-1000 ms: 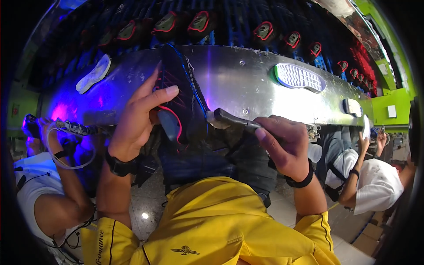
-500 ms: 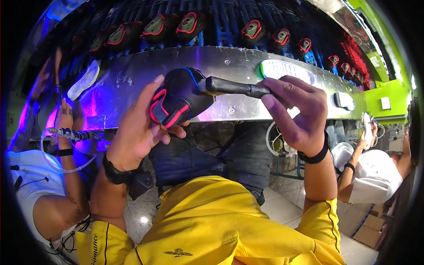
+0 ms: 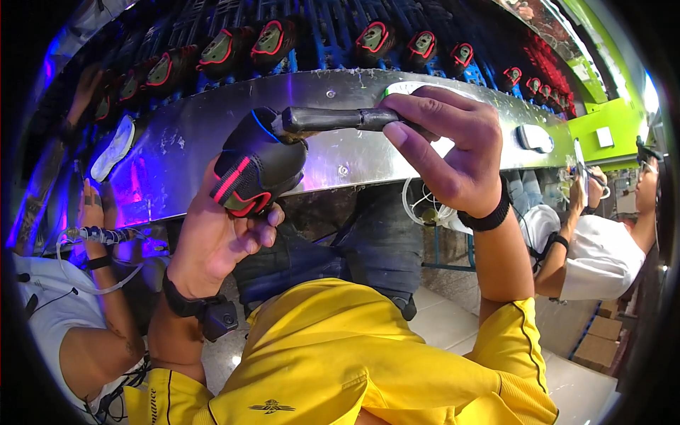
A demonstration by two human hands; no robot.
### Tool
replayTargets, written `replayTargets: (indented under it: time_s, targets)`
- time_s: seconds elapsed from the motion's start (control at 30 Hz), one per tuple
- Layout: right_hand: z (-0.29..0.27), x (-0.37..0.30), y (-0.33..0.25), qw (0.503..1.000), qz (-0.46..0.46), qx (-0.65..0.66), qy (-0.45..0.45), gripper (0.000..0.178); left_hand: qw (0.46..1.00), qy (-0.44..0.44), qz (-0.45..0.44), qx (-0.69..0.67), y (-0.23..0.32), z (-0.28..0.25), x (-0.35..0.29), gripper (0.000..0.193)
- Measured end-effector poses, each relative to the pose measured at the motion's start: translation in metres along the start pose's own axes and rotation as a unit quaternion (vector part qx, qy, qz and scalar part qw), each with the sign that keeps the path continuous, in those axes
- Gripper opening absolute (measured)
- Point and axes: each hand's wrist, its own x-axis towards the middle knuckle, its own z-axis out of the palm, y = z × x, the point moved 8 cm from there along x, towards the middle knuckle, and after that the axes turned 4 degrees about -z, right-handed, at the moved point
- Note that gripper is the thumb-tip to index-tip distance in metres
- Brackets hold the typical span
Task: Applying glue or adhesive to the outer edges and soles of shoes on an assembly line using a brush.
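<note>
My left hand [image 3: 219, 251] is wrapped round a black shoe upper [image 3: 273, 163] with red trim and a thin blue line along its edge. The upper is tilted above the near edge of a metal bench. Between the thumb and fingers of my right hand [image 3: 453, 152] is a brush [image 3: 333, 119] with a dark, worn handle. Its bristle end meets the upper close to the blue line; the bristles are mostly hidden. Behind my right fingers lies a white shoe sole [image 3: 402, 88] with a green edge, partly covered.
The metal bench [image 3: 212, 117] runs across in front of me. Another pale sole [image 3: 113, 150] lies at its left, and a white piece [image 3: 535, 139] at its right. Several black-and-red shoes [image 3: 273, 39] stand on blue racks beyond. Co-workers in white [image 3: 602, 248] sit on both sides.
The upper in my left hand has turned, bringing its red stripe up and its opening lower. The brush has shifted left with my right hand and stays against the upper.
</note>
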Motion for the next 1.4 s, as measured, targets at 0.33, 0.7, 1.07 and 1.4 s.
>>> replayTargets:
  time_s: [0.33, 0.7, 1.07, 1.4]
  targets:
    - [0.003, -0.003, 0.013, 1.0, -0.002, 0.024, 0.004, 0.027, 0.991, -0.068, -0.073, -0.092, -0.016, 0.008, 0.005, 0.059]
    - [0.019, -0.035, 0.038, 0.994, 0.059, 0.095, 0.011, 0.028, 0.968, -0.179, -0.076, -0.157, -0.032, 0.038, 0.001, 0.05]
    - [0.014, -0.055, 0.04, 0.992, 0.061, 0.092, 0.06, 0.025, 0.964, -0.181, -0.086, -0.177, -0.038, 0.038, 0.008, 0.05]
    - [0.017, -0.051, 0.034, 0.992, 0.035, 0.097, 0.065, 0.025, 0.977, -0.075, -0.083, -0.183, -0.043, 0.058, 0.002, 0.06]
